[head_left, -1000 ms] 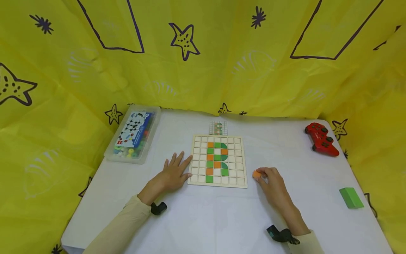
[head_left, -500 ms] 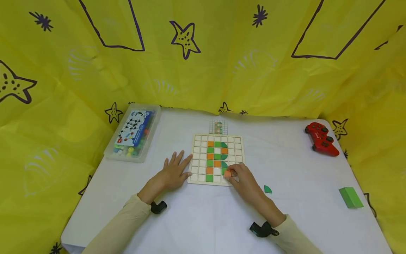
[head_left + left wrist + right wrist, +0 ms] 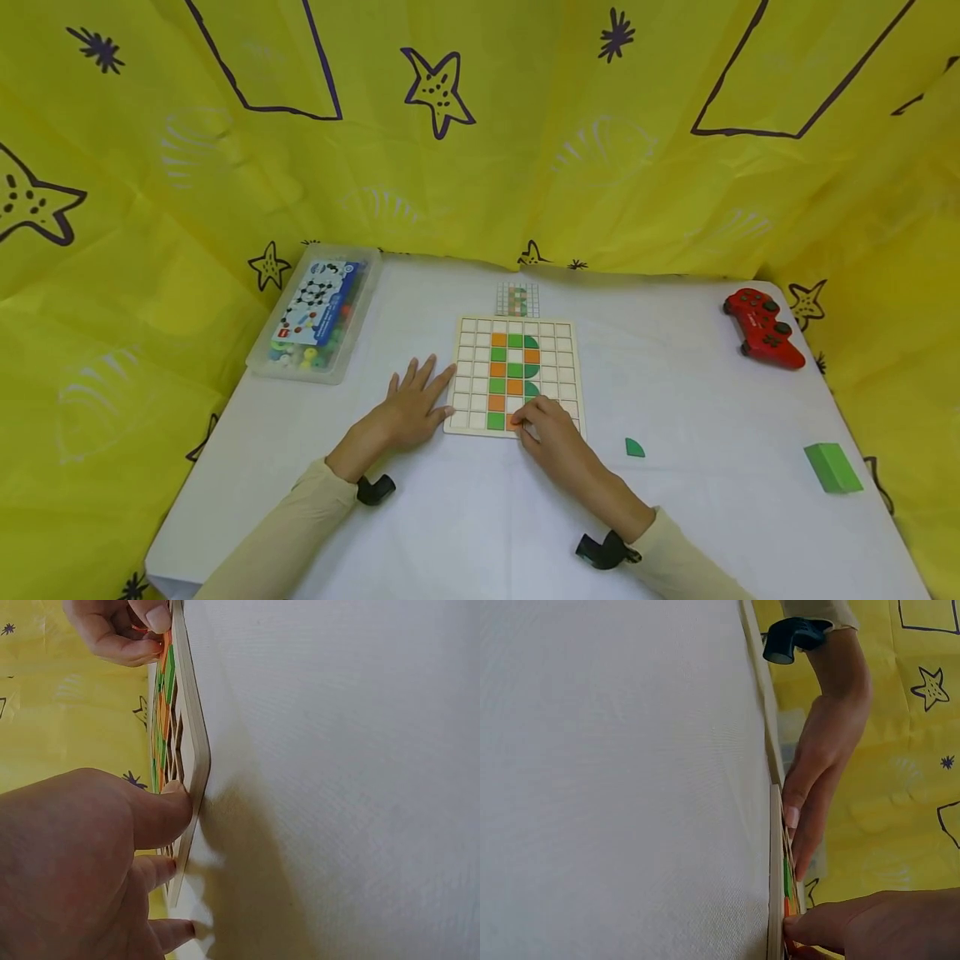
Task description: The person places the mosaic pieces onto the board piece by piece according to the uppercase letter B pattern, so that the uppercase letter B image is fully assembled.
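Observation:
A wooden grid board (image 3: 464,386) lies on the white table, with orange, green and rounded dark green tiles set in its middle columns. My left hand (image 3: 408,412) is spread flat at the board's left side; in the left wrist view its thumb (image 3: 166,814) rests on the board's edge. Over the lower part of the board, my right hand (image 3: 551,429) pinches an orange square tile (image 3: 511,422) at a bottom-row cell, beside a green square tile (image 3: 496,422). Its fingers partly cover that orange tile and the green one above right.
A dark green quarter-round tile (image 3: 634,447) lies right of the board. Behind the board is a small pattern card (image 3: 517,300). A clear plastic box (image 3: 315,317) stands back left. At right are a red game controller (image 3: 763,328) and a green block (image 3: 832,467).
My right hand has carried the orange tile leftward from the table onto the board's bottom row. That uncovered the quarter-round tile on the table. The left hand has stayed still.

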`<state>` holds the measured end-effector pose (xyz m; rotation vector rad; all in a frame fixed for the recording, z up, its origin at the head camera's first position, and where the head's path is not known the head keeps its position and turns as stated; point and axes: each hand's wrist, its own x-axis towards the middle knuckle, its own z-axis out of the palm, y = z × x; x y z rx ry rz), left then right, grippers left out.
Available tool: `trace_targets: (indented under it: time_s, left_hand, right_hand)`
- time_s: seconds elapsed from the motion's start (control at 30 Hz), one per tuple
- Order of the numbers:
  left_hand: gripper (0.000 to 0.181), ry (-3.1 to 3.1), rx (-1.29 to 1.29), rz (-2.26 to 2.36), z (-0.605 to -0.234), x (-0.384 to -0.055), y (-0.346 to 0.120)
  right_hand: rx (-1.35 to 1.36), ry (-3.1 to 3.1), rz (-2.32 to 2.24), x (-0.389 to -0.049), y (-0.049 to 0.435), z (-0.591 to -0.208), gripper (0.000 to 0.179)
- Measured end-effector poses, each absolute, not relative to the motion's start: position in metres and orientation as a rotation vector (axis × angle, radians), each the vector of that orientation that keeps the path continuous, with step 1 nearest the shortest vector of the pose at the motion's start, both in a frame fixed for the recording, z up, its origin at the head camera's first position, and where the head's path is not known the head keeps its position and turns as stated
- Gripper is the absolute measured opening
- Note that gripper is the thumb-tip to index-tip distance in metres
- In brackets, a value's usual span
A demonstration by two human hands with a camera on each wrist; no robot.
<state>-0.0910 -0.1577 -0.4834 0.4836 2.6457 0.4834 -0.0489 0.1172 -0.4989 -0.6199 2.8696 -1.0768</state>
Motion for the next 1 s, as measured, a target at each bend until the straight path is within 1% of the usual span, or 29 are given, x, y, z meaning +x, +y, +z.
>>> trace_targets:
  time_s: [0.3, 0.4, 0.5, 0.63, 0.73, 0.87, 1.0]
  left_hand:
    - [0.070, 2.640, 0.485, 0.471, -0.483, -0.091, -0.158]
    - [0.070, 2.630, 0.489, 0.472, -0.485, -0.092, -0.158]
    - [0.071, 2.624, 0.487, 0.460, -0.486, -0.092, -0.159]
    - [0.070, 2.634, 0.482, 0.460, -0.485, -0.092, -0.159]
    - [0.070, 2.636, 0.484, 0.468, -0.484, -0.091, -0.159]
    - [0.070, 2.633, 0.488, 0.473, -0.483, -0.092, -0.158]
    - [0.070, 2.637, 0.487, 0.481, -0.483, -0.091, -0.157]
  right_hand:
    - [-0.743, 2.925, -0.996, -0.043, 0.125, -0.496, 0.017]
    - [-0.682, 2.913, -0.956, -0.041, 0.134, -0.492, 0.021]
    - [-0.581, 2.913, -0.887, -0.039, 0.151, -0.486, 0.030]
    - [-0.515, 2.921, -0.786, -0.041, 0.184, -0.471, 0.040]
    - [-0.451, 2.882, -0.718, -0.040, 0.209, -0.458, 0.044]
    - [-0.357, 2.786, -0.635, -0.036, 0.234, -0.447, 0.039]
    - [-0.315, 2.703, -0.629, -0.037, 0.245, -0.449, 0.025]
